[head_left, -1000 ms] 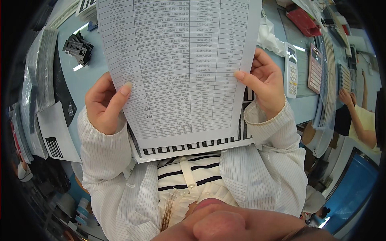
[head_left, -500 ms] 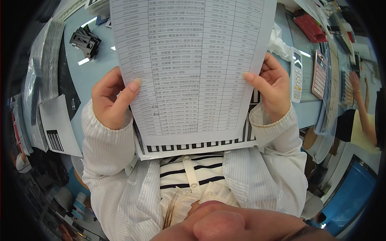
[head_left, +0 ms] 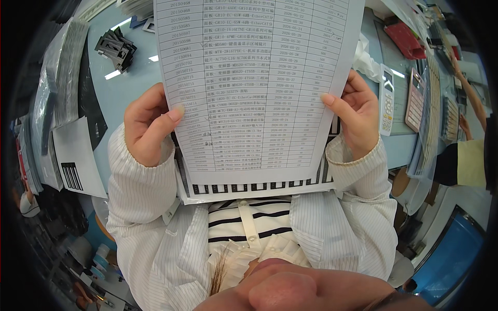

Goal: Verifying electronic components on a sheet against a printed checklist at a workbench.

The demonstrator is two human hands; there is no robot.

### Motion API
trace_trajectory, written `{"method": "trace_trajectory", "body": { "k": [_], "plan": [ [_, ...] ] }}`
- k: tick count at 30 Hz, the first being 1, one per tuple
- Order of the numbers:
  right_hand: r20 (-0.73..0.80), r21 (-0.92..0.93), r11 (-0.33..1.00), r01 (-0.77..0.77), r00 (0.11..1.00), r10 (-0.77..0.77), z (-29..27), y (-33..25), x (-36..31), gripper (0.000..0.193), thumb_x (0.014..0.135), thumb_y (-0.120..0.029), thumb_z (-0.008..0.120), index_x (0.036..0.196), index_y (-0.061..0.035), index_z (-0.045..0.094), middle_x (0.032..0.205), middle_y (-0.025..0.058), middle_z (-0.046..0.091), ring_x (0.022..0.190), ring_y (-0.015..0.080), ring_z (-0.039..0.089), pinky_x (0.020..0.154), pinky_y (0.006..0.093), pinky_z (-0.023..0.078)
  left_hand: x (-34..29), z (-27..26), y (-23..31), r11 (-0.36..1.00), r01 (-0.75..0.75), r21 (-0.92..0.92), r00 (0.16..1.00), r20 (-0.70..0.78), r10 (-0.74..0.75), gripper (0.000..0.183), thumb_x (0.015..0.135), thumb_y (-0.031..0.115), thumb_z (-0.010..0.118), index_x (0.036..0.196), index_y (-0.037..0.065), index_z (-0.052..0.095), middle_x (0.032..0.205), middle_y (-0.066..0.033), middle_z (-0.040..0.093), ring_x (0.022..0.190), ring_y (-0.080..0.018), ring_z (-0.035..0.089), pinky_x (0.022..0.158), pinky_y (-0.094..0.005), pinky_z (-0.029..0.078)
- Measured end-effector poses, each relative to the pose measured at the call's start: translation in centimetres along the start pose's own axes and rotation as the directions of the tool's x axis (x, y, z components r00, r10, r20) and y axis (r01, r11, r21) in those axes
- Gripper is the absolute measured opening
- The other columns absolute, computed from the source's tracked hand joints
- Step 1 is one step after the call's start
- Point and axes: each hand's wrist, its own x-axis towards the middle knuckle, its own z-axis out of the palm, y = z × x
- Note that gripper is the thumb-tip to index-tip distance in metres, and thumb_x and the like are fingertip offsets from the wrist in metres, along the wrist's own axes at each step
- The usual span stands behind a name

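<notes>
A printed table on a white paper sheet (head_left: 249,103) is held up in front of me, filled with rows and a few handwritten marks. My left hand (head_left: 150,124) grips its left edge, thumb on the front and fingers curled behind. On the opposite edge my right hand (head_left: 355,114) pinches the paper the same way. Under its lower end lies a white sheet with black printed blocks (head_left: 259,187), close to my chest and mostly covered by the paper. Whether more sheets sit behind the held one, I cannot tell.
Black plastic pieces (head_left: 116,49) lie on the light blue table (head_left: 104,98) at the left, near plastic-wrapped stacks (head_left: 65,62). On the right are a white calculator (head_left: 386,98), a pink calculator (head_left: 414,98), crumpled tissue (head_left: 366,59) and a red pouch (head_left: 403,39). Another person's arm (head_left: 469,93) reaches in at far right.
The paper has shifted slightly to the right in the picture, together with both hands, which still grip its edges. At far right the other person's arm has moved.
</notes>
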Motion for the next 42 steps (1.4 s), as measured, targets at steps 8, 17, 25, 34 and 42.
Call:
{"method": "trace_trajectory", "body": {
  "k": [8,17,25,34,42],
  "plan": [
    [-0.009,-0.001,1.000,0.004,1.000,-0.004,0.07,0.07,0.00,0.042,0.071,0.000,0.061,0.109,0.0045,0.045,0.101,0.0122,0.056,0.092,0.0159,0.055,0.083,0.0274,0.041,0.03,0.03,-0.23,0.999,-0.035,0.019,0.999,0.003,0.035,0.031,0.077,0.009,0.048,0.101,-0.011,0.048,0.090,-0.0142,0.059,0.079,-0.0170,0.057,0.073,-0.0273,0.044],
    [-0.014,-0.004,1.000,-0.017,1.000,0.017,0.15,0.37,0.09,0.039,0.071,0.001,0.060,0.107,0.0043,0.046,0.099,0.0116,0.057,0.090,0.0157,0.055,0.082,0.0271,0.042,-0.05,0.08,-0.52,0.998,-0.025,0.053,0.999,-0.022,0.027,0.030,0.075,0.008,0.051,0.099,-0.009,0.050,0.088,-0.0122,0.060,0.077,-0.0161,0.057,0.071,-0.0273,0.044],
    [-0.012,-0.008,1.000,-0.013,1.000,0.013,0.12,0.11,0.21,0.040,0.071,0.001,0.060,0.108,0.0045,0.045,0.101,0.0119,0.056,0.091,0.0157,0.054,0.083,0.0269,0.041,0.09,0.17,-0.20,0.991,-0.018,0.131,0.998,-0.063,0.026,0.027,0.074,0.009,0.053,0.097,-0.007,0.052,0.086,-0.0105,0.060,0.074,-0.0153,0.056,0.070,-0.0276,0.044],
    [-0.007,0.002,1.000,-0.014,1.000,0.014,0.08,0.08,-0.03,0.043,0.071,0.001,0.061,0.110,0.0046,0.044,0.102,0.0123,0.056,0.093,0.0161,0.054,0.084,0.0274,0.041,0.02,0.30,-0.38,0.990,-0.039,0.135,0.997,-0.058,0.047,0.026,0.074,0.008,0.054,0.096,-0.007,0.053,0.085,-0.0101,0.061,0.074,-0.0148,0.056,0.071,-0.0270,0.044],
    [-0.006,0.001,1.000,-0.021,1.000,0.021,0.04,0.03,-0.07,0.043,0.071,0.001,0.061,0.110,0.0049,0.044,0.103,0.0128,0.056,0.093,0.0166,0.054,0.084,0.0278,0.041,0.00,0.46,-0.30,0.990,-0.028,0.135,0.997,-0.065,0.037,0.027,0.074,0.008,0.054,0.096,-0.007,0.053,0.085,-0.0100,0.060,0.074,-0.0145,0.056,0.071,-0.0269,0.043]
  ]
}}
